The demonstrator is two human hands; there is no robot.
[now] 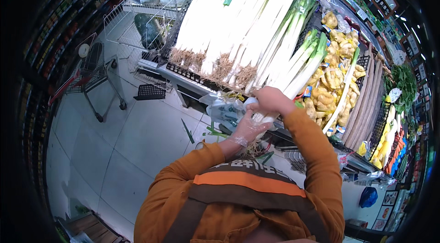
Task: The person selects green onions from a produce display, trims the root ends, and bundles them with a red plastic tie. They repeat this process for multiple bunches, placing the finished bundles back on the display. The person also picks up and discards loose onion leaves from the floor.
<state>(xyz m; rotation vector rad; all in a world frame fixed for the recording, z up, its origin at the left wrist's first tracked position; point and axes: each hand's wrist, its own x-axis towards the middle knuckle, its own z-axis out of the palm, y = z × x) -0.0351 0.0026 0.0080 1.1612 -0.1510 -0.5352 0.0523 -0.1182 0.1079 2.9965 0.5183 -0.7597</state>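
A bundle of large white-stemmed green onions [292,83] slants before me, its green tops at the upper right and its roots [252,148] hanging near my apron. My left hand [249,127], in a clear plastic glove, wraps around the bundle's lower stems. Across the stems just above it lies my right hand [273,100], its fingers closed at a small white roll [250,102] that looks like tape. The left thumb reaches up close to that roll. The right palm and part of the stems are hidden.
A black crate [192,74] of more large green onions fills the stand ahead. Bagged ginger [325,97] and long brown roots [361,105] lie to the right. A shopping cart [89,67], a black plastic tray [150,92] and cut green leaves [187,131] are on the floor at left.
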